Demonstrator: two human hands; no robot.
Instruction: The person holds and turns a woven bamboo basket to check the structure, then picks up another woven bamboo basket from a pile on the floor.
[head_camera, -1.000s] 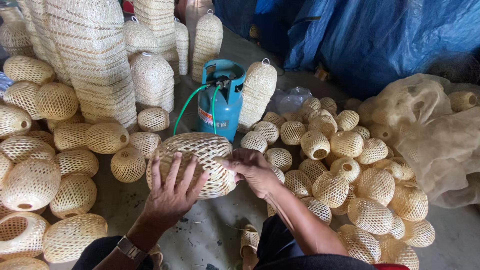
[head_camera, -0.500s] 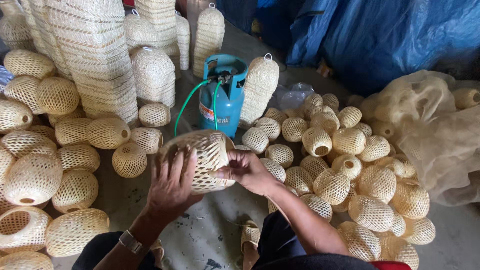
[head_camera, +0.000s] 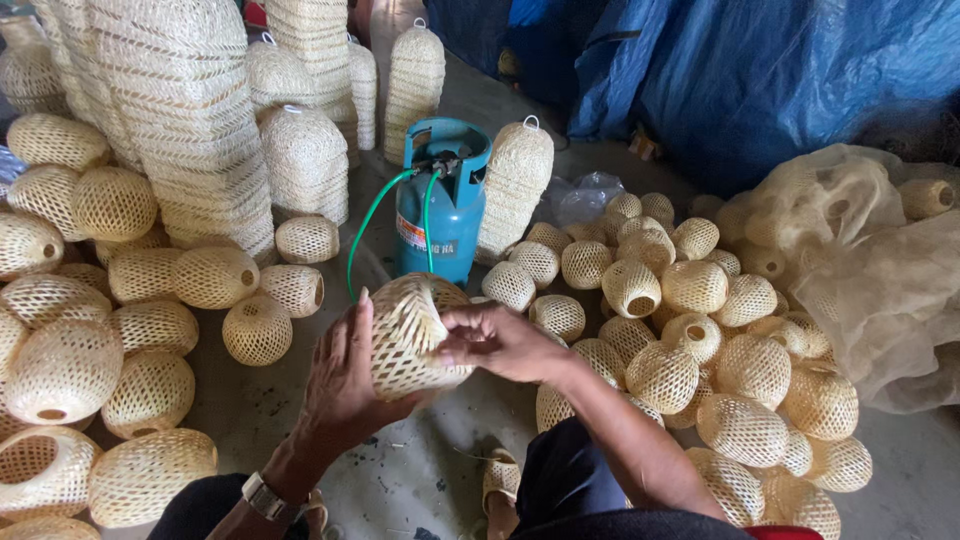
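A pale woven bamboo lampshade (head_camera: 408, 335) is held between both hands just above the concrete floor. My left hand (head_camera: 341, 378) cups its left and lower side, wrist with a watch below. My right hand (head_camera: 492, 342) grips its right edge with curled fingers. The shade is turned so its narrow end faces up and away. Behind it stands a teal gas cylinder (head_camera: 440, 205) with a green hose (head_camera: 370, 222).
Small round woven shades lie heaped on the right (head_camera: 690, 340) and on the left (head_camera: 110, 330). Tall stacks of nested shades (head_camera: 185, 120) rise at the back left. A blue tarp (head_camera: 760, 70) hangs behind, a pale mesh sack (head_camera: 880, 270) at right, a sandal (head_camera: 500, 480) near my knee.
The shade has been rotated in my hands from lying sideways to more end-on, and lifted slightly closer. Both hands shifted their hold around it.
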